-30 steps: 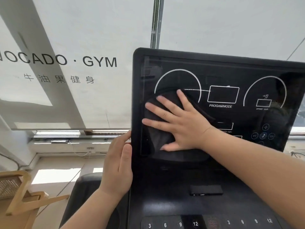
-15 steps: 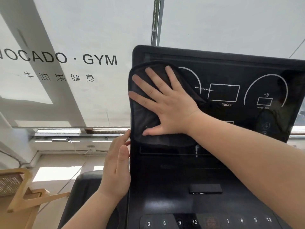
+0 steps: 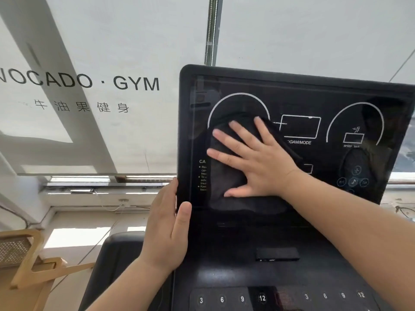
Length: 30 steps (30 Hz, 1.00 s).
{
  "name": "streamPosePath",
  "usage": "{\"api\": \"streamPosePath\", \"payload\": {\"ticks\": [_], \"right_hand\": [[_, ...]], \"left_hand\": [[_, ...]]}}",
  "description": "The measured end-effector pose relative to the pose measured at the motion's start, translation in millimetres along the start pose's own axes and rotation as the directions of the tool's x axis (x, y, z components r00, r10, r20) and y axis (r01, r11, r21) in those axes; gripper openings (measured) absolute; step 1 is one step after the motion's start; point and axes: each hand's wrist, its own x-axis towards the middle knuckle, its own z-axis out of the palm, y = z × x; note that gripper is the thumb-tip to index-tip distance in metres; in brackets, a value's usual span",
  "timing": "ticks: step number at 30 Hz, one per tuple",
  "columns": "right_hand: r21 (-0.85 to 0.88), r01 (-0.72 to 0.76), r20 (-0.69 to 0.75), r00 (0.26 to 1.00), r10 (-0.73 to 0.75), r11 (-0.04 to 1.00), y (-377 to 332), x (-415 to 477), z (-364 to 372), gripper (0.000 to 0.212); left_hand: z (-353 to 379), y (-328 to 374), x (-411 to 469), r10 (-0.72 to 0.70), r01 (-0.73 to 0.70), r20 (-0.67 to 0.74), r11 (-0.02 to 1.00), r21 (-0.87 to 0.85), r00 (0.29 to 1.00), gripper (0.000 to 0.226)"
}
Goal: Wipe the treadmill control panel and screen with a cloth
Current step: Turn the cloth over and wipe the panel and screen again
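Black cloth (image 3: 222,176) lies flat under my right hand (image 3: 260,162), pressed against the left part of the glossy treadmill screen (image 3: 314,95). My right fingers (image 3: 226,153) are straight and fanned wide, palm down on the cloth. They grip nothing and only push it against the glass. The cloth shows past my fingertips toward the screen's left side, and a wider part of it spreads below my thumb. Its top edge reaches into the white arc drawn above my fingertips.

Just right of my knuckles is a white outlined box with "GAM/MODE" readable beneath it, and farther right is a second white arc with a small speed box. Left of my fingertips, a column of small white text is cut off at the cloth's edge.

My left hand (image 3: 168,230) grips the screen's left edge. The thumb lies on the front face, and the other fingers reach round behind the edge, mostly hidden. Below both hands the control panel (image 3: 224,265) slopes toward me. It has a small black rectangular slot (image 3: 277,254) beneath my right wrist and a row of number keys (image 3: 242,298) marked 3, 6, 9, 12 nearest me.

Beyond my left fingers a pale roller blind (image 3: 134,52) carries the lettering "GYM". Its bead chain (image 3: 210,30) hangs above the screen. A wooden chair (image 3: 27,261) stands low, to the left of my left forearm.
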Motion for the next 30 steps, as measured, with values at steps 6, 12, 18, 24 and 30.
{"api": "streamPosePath", "payload": {"ticks": [6,12,18,24,30], "right_hand": [[0.008,-0.301,0.040,0.953,0.301,0.954,50.0,63.9,-33.3,0.112],[0.022,-0.362,0.085,0.929,0.359,0.932,-7.0,48.7,-18.2,0.114],[0.089,-0.227,0.093,0.971,0.219,0.970,-70.4,-14.1,13.1,0.109],[0.069,-0.112,0.085,0.991,0.106,0.991,-69.1,-64.9,25.2,0.096],[0.114,-0.428,0.048,0.904,0.425,0.897,-36.1,-99.7,24.5,0.118]], "left_hand": [[-5.4,5.6,0.0,-0.020,0.018,-0.032,0.999,-0.047,0.999,0.074],[-7.2,8.0,0.6,0.069,-0.070,-0.025,0.997,-0.018,0.997,0.047],[5.3,0.5,-8.2,0.080,-0.069,-0.033,0.968,0.240,0.996,0.081],[15.6,6.2,-7.7,0.087,-0.072,-0.043,0.958,0.278,0.995,0.082],[13.1,0.9,-12.9,0.052,-0.049,-0.005,0.962,0.267,0.999,0.085]]}}
